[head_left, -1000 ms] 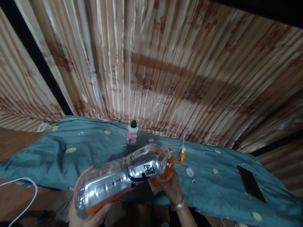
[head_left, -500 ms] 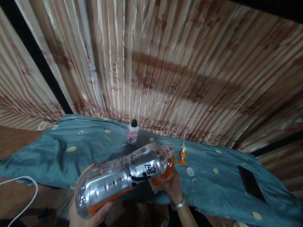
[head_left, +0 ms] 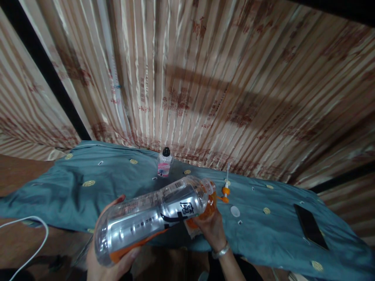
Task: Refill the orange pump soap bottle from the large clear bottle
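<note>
My left hand (head_left: 107, 267) is wrapped round the base of a large clear plastic bottle (head_left: 152, 218) with a silver and orange label. The bottle lies tilted, its uncapped neck pointing right and slightly raised. At that neck, my right hand (head_left: 212, 230) grips an orange see-through bottle (head_left: 209, 207), partly hidden behind the big bottle's shoulder. Whether liquid passes between the two cannot be made out. An orange pump top (head_left: 225, 192) with a clear tube lies just right of the orange bottle, near a white round disc (head_left: 234, 211).
A small clear bottle with a black cap (head_left: 165, 162) stands at the back of the teal cloth (head_left: 117, 175). To the right lies a black phone (head_left: 310, 226). A white cable (head_left: 43, 234) curves at the lower left. A striped curtain (head_left: 181, 78) hangs behind.
The large bottle has shifted very slightly to the right and up. Both hands keep their hold.
</note>
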`<state>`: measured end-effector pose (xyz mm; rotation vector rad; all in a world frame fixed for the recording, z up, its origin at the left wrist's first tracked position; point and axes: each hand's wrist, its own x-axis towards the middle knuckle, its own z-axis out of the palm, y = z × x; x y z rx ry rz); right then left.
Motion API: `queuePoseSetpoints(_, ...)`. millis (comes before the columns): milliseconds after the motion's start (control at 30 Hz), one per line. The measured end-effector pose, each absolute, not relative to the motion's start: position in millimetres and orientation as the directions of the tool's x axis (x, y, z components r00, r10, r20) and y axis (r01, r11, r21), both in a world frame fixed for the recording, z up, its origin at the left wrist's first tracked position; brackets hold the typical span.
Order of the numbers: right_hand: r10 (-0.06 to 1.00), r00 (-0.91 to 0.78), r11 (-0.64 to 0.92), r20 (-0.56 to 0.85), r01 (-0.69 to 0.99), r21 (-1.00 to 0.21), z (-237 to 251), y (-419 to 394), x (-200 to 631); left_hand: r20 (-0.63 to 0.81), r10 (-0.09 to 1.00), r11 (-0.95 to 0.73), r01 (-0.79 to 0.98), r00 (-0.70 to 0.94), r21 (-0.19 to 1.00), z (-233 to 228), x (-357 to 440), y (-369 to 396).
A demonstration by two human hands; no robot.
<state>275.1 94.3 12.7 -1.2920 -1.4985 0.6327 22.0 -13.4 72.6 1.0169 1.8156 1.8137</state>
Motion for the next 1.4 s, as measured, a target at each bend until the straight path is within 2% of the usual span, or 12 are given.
queuePoseSetpoints(100, 0.937, 0.077, 0.281, 0.341, 0.416, -0.865, 15.2, 94.2, 275.3, 0.110, 0.695, -0.070, 0.085, -0.711, 0.994, 71.7, 23.0, -16.2)
queuePoseSetpoints(200, 0.934, 0.080, 0.279, 0.348, 0.447, -0.850, 15.9, 94.3, 274.9, 0.075, 0.695, -0.058, 0.049, -0.715, 0.997, 72.3, 22.8, -18.0)
queuePoseSetpoints(400, 0.941, 0.091, 0.263, 0.326, 0.411, -0.873, 16.9, 93.9, 274.0, 0.091, 0.722, -0.080, 0.048, -0.686, 0.996, 80.2, 24.0, -17.4)
queuePoseSetpoints(633, 0.933, 0.080, 0.284, 0.350, 0.432, -0.856, 23.6, 94.5, 275.7, 0.084, 0.711, -0.077, 0.042, -0.699, 0.996, 84.0, 28.4, -18.0)
queuePoseSetpoints(867, 0.936, 0.085, 0.278, 0.342, 0.420, -0.864, 17.1, 94.6, 276.1, 0.123, 0.699, -0.085, 0.090, -0.704, 0.992, 82.8, 27.4, -17.1)
queuePoseSetpoints(1400, 0.948, 0.093, 0.245, 0.305, 0.401, -0.883, 20.8, 93.6, 276.1, 0.115, 0.717, -0.100, 0.062, -0.688, 0.993, 84.6, 28.9, -17.5)
